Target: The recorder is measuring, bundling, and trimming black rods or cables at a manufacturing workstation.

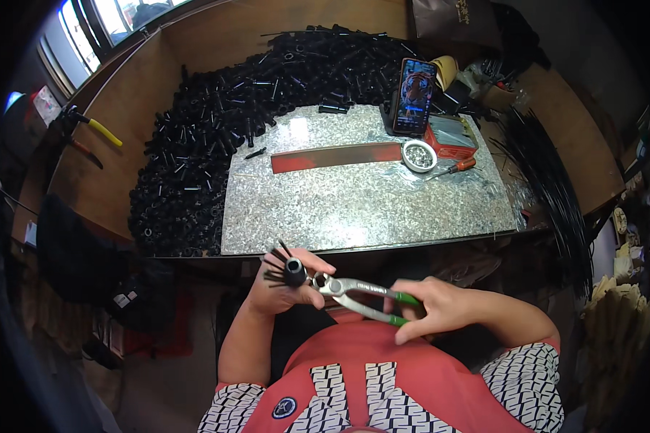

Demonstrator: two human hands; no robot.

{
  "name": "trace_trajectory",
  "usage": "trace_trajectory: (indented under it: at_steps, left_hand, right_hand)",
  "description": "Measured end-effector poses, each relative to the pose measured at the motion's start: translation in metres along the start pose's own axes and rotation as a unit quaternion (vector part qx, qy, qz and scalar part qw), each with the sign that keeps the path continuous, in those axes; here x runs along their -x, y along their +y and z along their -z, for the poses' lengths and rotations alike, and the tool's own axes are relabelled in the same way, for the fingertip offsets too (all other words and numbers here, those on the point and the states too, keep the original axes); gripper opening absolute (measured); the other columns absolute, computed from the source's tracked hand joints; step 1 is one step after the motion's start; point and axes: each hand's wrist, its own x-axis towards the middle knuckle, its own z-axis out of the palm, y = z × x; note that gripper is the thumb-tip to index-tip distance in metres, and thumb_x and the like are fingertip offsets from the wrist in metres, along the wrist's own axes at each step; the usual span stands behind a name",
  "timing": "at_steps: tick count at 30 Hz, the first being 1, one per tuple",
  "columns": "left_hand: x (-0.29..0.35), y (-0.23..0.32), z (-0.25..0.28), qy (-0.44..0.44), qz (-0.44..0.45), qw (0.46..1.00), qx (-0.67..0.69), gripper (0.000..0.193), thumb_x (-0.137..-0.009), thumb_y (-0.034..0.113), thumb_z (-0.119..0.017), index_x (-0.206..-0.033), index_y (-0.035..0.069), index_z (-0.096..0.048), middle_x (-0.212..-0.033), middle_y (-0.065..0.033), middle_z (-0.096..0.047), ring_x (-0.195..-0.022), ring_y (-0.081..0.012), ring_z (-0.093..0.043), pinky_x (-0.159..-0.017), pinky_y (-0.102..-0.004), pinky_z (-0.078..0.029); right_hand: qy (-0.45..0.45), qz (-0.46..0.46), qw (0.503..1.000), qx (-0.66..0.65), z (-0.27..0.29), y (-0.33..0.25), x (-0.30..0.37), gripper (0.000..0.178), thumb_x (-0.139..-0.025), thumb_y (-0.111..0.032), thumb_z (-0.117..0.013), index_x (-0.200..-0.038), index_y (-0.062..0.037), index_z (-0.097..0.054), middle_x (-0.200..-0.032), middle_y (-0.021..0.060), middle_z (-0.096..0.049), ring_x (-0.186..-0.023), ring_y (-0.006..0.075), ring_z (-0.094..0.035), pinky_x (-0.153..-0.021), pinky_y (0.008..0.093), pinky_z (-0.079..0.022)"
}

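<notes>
My left hand (269, 294) is closed round a black tubular part (294, 270), with several thin black strips (273, 274) sticking out beside it. My right hand (440, 306) grips the green handles of metal pincers (354, 287). The handles are spread apart, and the pincers' head is right beside the black part, close to my left fingertips. Whether the jaws touch the part cannot be made out. Both hands are in front of my body, just off the near edge of the speckled stone slab (325, 209).
A large heap of black tubular parts (188, 155) surrounds the slab's left and far sides. On the slab are a reddish bar (336, 156), a white bowl of small bits (419, 156), a screwdriver (461, 167) and a propped phone (415, 94). Long black strips (549, 173) lie at right.
</notes>
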Motion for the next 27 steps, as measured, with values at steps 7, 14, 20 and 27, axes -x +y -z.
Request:
trace_trajectory:
  at_steps: [7,14,20,27]
  left_hand:
    - [0.000,0.001,0.005,0.042,0.047,0.997,0.033,0.057,-0.054,0.026,-0.088,-0.099,-0.001,-0.065,-0.088,-0.0015,-0.062,-0.081,-0.0093,-0.056,-0.068,-0.0233,-0.044]
    - [-0.004,-0.006,0.001,-0.034,0.045,0.998,0.011,0.040,-0.064,0.011,-0.087,-0.098,0.003,-0.068,-0.087,0.0011,-0.066,-0.083,-0.0052,-0.058,-0.072,-0.0224,-0.047]
    - [-0.004,-0.014,-0.008,0.038,0.035,0.998,0.035,0.048,-0.061,0.019,-0.088,-0.100,0.001,-0.066,-0.087,-0.0029,-0.066,-0.084,-0.0122,-0.060,-0.073,-0.0265,-0.046]
    - [-0.005,-0.012,-0.009,0.011,0.039,0.998,0.042,0.047,-0.063,0.022,-0.087,-0.097,0.000,-0.064,-0.087,0.0007,-0.058,-0.073,-0.0080,-0.051,-0.066,-0.0242,-0.044]
  right_hand:
    - [0.248,0.153,0.947,0.134,-0.006,0.016,-0.008,0.025,-0.092,-0.020,-0.058,-0.101,0.0035,-0.053,-0.087,0.0172,-0.063,-0.074,0.0254,-0.064,-0.065,0.0349,-0.051]
    - [-0.080,-0.066,0.969,-0.223,0.002,0.029,-0.005,0.027,-0.091,-0.025,-0.060,-0.099,-0.0004,-0.054,-0.069,0.0107,-0.062,-0.056,0.0190,-0.062,-0.054,0.0311,-0.050]
    - [0.282,0.133,0.900,0.304,-0.010,0.025,-0.016,0.055,-0.068,-0.009,-0.070,-0.117,-0.0039,-0.047,-0.093,0.0154,-0.053,-0.084,0.0336,-0.058,-0.070,0.0412,-0.048]
    - [0.237,0.141,0.928,0.252,-0.001,0.033,-0.021,0.049,-0.075,-0.006,-0.064,-0.121,-0.0008,-0.049,-0.093,0.0174,-0.055,-0.086,0.0338,-0.059,-0.073,0.0380,-0.048]
